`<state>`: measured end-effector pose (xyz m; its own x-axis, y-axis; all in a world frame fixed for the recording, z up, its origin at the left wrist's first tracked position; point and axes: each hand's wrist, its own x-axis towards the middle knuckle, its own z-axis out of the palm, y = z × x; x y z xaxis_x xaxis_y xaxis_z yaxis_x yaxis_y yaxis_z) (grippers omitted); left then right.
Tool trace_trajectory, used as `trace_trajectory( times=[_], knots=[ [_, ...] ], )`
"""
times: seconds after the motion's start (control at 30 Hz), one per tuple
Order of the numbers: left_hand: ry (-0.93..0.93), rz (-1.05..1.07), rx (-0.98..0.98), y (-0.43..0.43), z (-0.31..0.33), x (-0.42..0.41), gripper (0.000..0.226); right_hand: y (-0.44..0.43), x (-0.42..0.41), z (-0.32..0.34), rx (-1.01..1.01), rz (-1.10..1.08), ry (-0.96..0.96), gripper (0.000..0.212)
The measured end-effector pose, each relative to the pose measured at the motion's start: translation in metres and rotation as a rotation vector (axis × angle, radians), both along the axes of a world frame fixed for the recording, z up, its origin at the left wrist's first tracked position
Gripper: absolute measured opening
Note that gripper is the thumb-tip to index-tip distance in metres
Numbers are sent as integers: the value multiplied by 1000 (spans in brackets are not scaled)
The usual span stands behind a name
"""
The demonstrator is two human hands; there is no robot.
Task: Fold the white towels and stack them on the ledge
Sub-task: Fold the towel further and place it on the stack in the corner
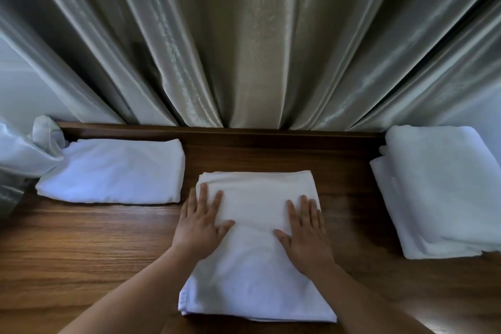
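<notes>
A white towel [254, 274] lies lengthwise on the wooden ledge [81, 247] in front of me, its far part folded back over itself. My left hand [200, 222] presses flat on the fold's left side, fingers straight. On the fold's right side my right hand [306, 230] presses flat in the same way. A loosely folded white towel [113, 171] rests at the left. At the right stands a stack of folded white towels [444, 192].
A grey-green curtain [249, 49] hangs down to the ledge's raised back edge [271, 134]. A bunched end of curtain [24, 152] lies at the far left beside the left towel. Bare wood shows between the towels.
</notes>
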<state>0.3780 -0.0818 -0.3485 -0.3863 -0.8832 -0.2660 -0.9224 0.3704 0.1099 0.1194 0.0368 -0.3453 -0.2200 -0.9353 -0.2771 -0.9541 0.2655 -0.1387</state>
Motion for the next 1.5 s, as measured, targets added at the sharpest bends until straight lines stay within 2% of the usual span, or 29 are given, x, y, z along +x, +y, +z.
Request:
trace_trajectory(
  times=[0.07,0.13,0.17,0.27,0.33,0.43,0.53,0.6,0.7,0.8,0.87,1.0,1.1,1.2,1.27,1.4,1.5],
  knots=[
    [23,-37,-95,1,5,-3,79,-8,3,3,-40,-15,17,85],
    [141,-7,-148,-3,11,-11,71,-22,2,8,-79,-9,27,82],
    [257,104,-133,-7,16,-17,68,-30,1,9,-76,-6,19,81],
    [600,642,8,-26,32,-35,69,-46,-4,5,-14,-17,-22,79],
    [639,838,165,-40,39,-40,70,-46,-3,0,-2,-10,-15,77],
    [691,839,344,-52,47,-39,46,-42,-3,-1,-9,4,-8,75],
    [871,783,262,-59,52,-35,16,-42,-5,2,-3,19,-12,75],
    [777,711,81,-64,50,-30,23,-42,-6,2,0,25,-10,76],
    [349,460,-139,-58,38,-20,62,-43,-6,2,3,18,4,76],
    [215,-41,-150,-39,31,-21,56,-45,-2,6,-43,9,30,75],
    [95,-232,-84,-31,20,-17,64,-45,-3,6,-72,21,45,75],
    [-69,-157,-41,-32,6,-6,79,-48,-16,2,-4,-10,18,78],
    [-8,-273,-134,-12,16,-9,76,-44,-9,10,-33,-14,29,78],
    [49,-415,-121,25,11,5,77,-18,6,17,-145,176,55,74],
    [41,-379,-97,46,4,24,79,9,7,9,-112,260,33,74],
    [43,-288,-64,65,7,49,78,36,1,0,-55,130,35,79],
    [32,-352,-54,81,14,64,75,52,11,10,-58,204,41,77]
  ],
)
